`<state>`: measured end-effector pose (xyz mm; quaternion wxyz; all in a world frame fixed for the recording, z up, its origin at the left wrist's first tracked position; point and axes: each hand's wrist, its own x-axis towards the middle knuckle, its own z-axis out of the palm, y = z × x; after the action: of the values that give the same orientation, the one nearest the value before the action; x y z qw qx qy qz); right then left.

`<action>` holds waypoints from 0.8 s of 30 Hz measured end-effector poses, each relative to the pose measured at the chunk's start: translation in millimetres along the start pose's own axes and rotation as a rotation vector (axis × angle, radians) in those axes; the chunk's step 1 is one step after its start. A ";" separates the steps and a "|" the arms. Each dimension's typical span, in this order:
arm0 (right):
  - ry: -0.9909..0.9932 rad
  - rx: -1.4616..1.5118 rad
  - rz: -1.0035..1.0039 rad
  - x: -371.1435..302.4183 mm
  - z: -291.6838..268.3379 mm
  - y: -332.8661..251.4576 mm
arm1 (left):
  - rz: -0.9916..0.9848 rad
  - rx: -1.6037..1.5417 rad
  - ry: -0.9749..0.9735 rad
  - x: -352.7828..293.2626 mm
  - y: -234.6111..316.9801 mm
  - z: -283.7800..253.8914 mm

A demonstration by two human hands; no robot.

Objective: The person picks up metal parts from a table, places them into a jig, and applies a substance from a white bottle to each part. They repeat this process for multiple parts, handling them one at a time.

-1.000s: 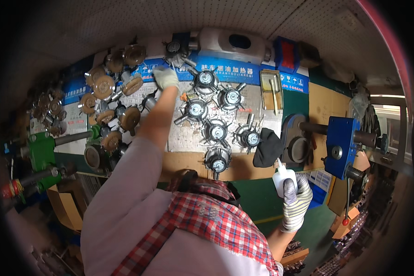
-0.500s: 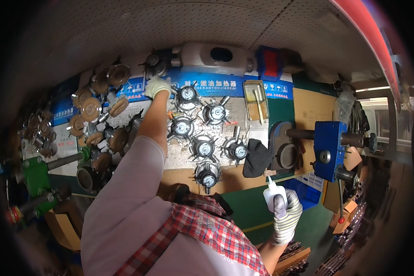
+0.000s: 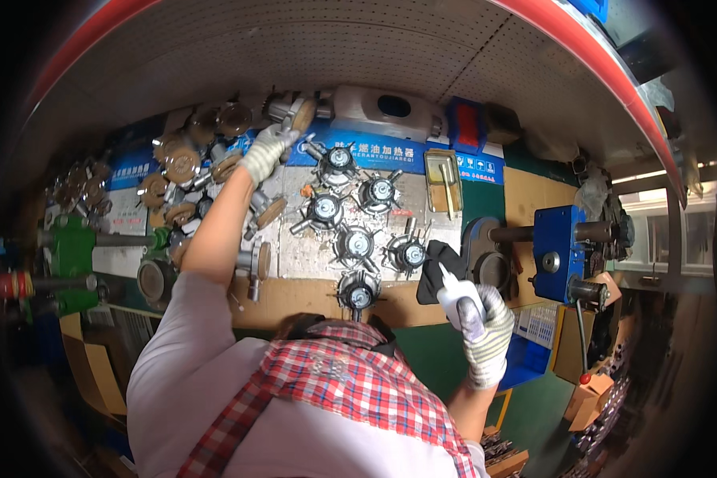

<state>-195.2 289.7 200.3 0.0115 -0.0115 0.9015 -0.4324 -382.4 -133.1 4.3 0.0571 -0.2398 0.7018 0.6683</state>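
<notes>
Currently, your right hand (image 3: 487, 336) has its fingers clamped around a white squeeze bottle (image 3: 457, 299) with a tapering nozzle, near the black cloth (image 3: 432, 280). Your left hand (image 3: 266, 151) meets a metal housing (image 3: 279, 108) with a brown disc (image 3: 302, 116), at the far side of the tabletop (image 3: 481, 199); I cannot tell whether those fingers are closed. White lettering and pictograms run along blue cardboard (image 3: 390, 162) nearby.
</notes>
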 end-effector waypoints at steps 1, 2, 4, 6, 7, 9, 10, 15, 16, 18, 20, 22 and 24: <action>-0.069 0.046 0.023 3.8 -2.7 -5.2 | 0.060 0.015 -0.032 -42.5 11.3 -2.9; -0.110 0.057 -0.008 7.4 -4.4 -7.9 | 0.157 0.030 -0.065 -77.6 12.7 -6.5; -0.166 0.038 -0.142 14.0 -9.1 -12.6 | 0.329 0.363 -0.166 -143.7 31.1 -12.9; -0.212 0.034 -0.240 16.8 -11.3 -7.1 | 0.325 0.626 -0.230 -210.5 53.2 -5.8; -0.258 0.043 -0.239 15.7 -12.8 -9.6 | 0.433 0.779 -0.288 -233.7 53.1 -4.9; -0.338 -0.038 -0.499 17.2 -13.0 -3.9 | 0.634 0.915 -0.518 -274.6 64.9 4.6; -0.375 -0.059 -0.595 17.2 -14.6 -3.4 | 0.688 0.969 -0.575 -292.7 76.6 13.8; -0.572 0.027 -0.591 0.4 -15.9 9.9 | 0.552 1.099 -0.784 -358.0 111.4 62.2; -0.527 -0.058 -0.904 0.8 -16.3 19.4 | 0.584 1.121 -0.783 -365.7 114.6 69.7; -0.634 -0.033 -0.695 -6.9 -25.8 21.0 | 0.697 1.161 -0.733 -373.9 108.4 80.7; -0.566 -0.055 -0.775 -9.0 -26.8 32.5 | 0.677 1.178 -0.764 -384.1 118.6 97.8; -0.597 -0.084 -0.671 -10.4 -32.3 28.6 | 0.793 1.156 -0.731 -391.0 116.0 106.1; -0.591 -0.122 -0.682 -12.3 -36.4 26.6 | 0.814 1.179 -0.702 -397.5 116.6 114.4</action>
<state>-184.4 335.0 202.4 0.1245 -0.4316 0.8280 -0.3355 -108.9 79.8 258.2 0.1435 0.3295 0.9132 0.1920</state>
